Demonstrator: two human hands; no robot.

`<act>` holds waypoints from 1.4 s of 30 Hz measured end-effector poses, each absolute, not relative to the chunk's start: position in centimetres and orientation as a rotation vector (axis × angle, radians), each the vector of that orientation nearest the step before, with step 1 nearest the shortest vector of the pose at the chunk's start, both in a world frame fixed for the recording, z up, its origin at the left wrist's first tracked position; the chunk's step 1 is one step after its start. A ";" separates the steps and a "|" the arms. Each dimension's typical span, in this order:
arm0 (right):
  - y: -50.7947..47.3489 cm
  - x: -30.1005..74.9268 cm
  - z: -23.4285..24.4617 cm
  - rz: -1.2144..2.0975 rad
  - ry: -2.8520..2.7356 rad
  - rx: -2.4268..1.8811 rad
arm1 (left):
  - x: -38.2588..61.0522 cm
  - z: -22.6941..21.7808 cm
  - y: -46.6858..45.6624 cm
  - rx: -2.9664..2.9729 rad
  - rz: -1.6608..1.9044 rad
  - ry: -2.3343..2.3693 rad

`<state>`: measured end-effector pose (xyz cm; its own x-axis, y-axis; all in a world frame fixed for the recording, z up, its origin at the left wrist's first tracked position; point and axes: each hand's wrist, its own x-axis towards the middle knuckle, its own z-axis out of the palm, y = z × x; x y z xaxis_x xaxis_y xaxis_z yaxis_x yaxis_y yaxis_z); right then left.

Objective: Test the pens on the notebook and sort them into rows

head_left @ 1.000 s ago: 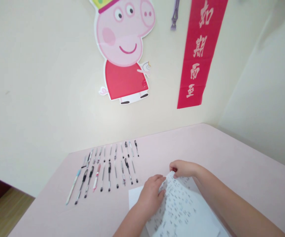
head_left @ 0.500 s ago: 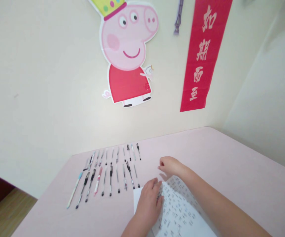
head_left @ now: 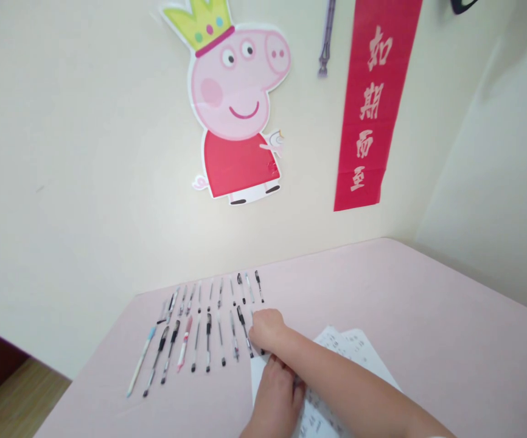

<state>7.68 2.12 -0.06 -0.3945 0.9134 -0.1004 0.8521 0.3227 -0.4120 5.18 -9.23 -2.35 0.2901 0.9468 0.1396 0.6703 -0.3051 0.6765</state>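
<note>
Several pens (head_left: 199,331) lie in two neat rows on a pink table (head_left: 428,304). My right hand (head_left: 267,328) reaches across to the right end of the near row, fingers curled down over a pen there; what it grips is hidden. My left hand (head_left: 276,395) rests flat with fingers stretched on sheets of paper (head_left: 352,347) covered in handwritten marks, near the table's front edge. My right forearm crosses over the paper.
A cream wall stands right behind the table with a cartoon pig sticker (head_left: 238,109) and a red banner (head_left: 373,103) with pale characters. The table's left edge drops to a wooden floor (head_left: 3,407). A side wall closes the right.
My right hand left the top of the paper and moved left to the right end of the near pen row. My left hand slid a little toward me on the paper.
</note>
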 end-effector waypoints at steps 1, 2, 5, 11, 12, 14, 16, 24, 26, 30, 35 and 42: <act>2.4 7.9 -0.4 0.631 -2.388 -1.639 | 5.1 -2.3 -9.3 2.046 0.741 1.432; 2.8 8.3 -0.7 0.655 -2.340 -1.644 | 5.0 -2.3 -9.3 2.019 0.752 1.425; 3.9 10.1 -1.9 0.744 -2.162 -1.648 | 4.6 -2.7 -9.1 1.923 0.826 1.423; 4.3 14.4 -3.6 0.914 -1.858 -1.508 | 4.1 -3.6 -6.5 1.502 1.193 1.671; 4.0 14.8 -3.7 0.957 -1.836 -1.470 | 4.1 -3.6 -5.9 1.450 1.222 1.691; 3.3 15.3 -3.9 1.132 -1.760 -1.372 | 4.4 -3.6 -4.7 1.389 1.222 1.670; 2.7 15.5 -4.0 1.361 -1.642 -1.258 | 4.8 -3.6 -3.8 1.357 1.194 1.660; 2.2 15.5 -4.3 1.653 -1.424 -1.014 | 5.1 -3.9 -3.7 1.599 1.245 1.709; 2.5 15.7 -4.2 1.595 -1.298 -0.949 | 5.0 -3.7 -4.0 1.640 1.243 1.701; 3.2 16.4 -3.9 1.575 -1.111 -0.847 | 4.7 -3.3 -4.2 1.681 1.148 1.727; 2.7 16.6 -3.8 1.658 -1.114 -0.847 | 4.5 -2.9 -4.3 1.663 1.066 1.693; 1.7 16.3 -3.2 1.705 -1.281 -0.854 | 4.5 -2.6 -4.1 1.572 1.163 1.627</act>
<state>16.32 1.71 -3.17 -0.4345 0.8997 -0.0428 -0.2094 -0.1471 -0.9667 4.51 -4.14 -2.64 -0.1287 0.9793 0.1563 0.4646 -0.0797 0.8819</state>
